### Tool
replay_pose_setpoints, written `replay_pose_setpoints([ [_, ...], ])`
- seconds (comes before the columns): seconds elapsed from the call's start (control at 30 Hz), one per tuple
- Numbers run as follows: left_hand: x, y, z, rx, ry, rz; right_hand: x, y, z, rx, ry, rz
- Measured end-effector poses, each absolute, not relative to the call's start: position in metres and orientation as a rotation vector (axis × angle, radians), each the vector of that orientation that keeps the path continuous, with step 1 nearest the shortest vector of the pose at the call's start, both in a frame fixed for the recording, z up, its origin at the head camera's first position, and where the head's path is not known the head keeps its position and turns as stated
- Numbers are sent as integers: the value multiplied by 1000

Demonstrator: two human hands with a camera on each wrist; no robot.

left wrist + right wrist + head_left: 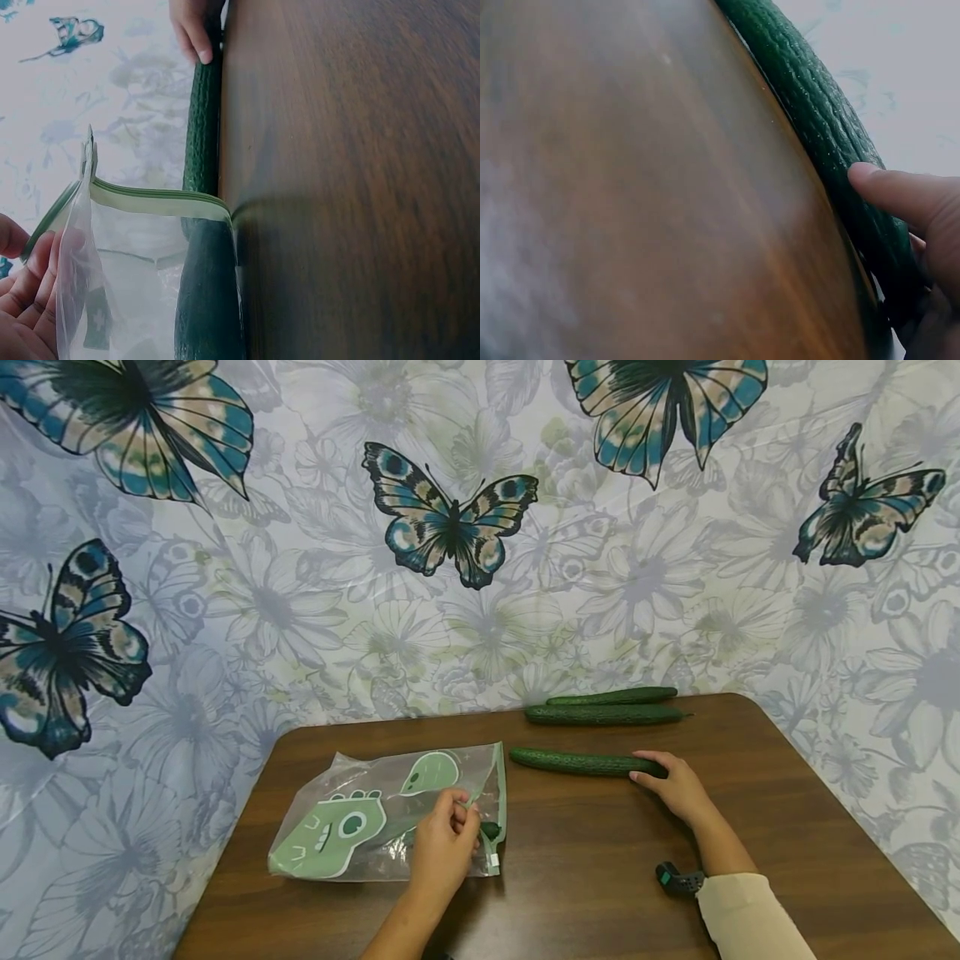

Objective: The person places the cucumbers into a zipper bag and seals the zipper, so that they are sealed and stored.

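On the left of the table lies a clear zip bag printed with green cartoon shapes. My left hand pinches the upper edge of its mouth between thumb and fingers, and in the left wrist view the green-trimmed mouth gapes. Inside the bag is a cucumber, its dark end showing near the opening. A second cucumber lies on the table to the right of the bag, pointing toward it. My right hand grips that one by its right end, thumb along the near side.
Two more cucumbers lie side by side at the back edge of the brown wooden table. A dark strap with a small device hangs at my right wrist. Behind the table stands a butterfly-patterned backdrop.
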State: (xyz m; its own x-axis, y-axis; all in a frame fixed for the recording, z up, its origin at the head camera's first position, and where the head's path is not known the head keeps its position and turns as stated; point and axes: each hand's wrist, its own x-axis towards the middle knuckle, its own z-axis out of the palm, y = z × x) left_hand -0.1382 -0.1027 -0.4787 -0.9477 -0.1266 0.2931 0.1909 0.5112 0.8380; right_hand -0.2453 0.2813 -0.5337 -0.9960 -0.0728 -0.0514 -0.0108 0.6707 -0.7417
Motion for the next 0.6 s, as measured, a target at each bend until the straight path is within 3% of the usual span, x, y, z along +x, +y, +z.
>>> replay_pose_setpoints([
  [0.6,-137,-104,-479,-82,-2425,-1418,-234,281,-536,-118,2810,-1254],
])
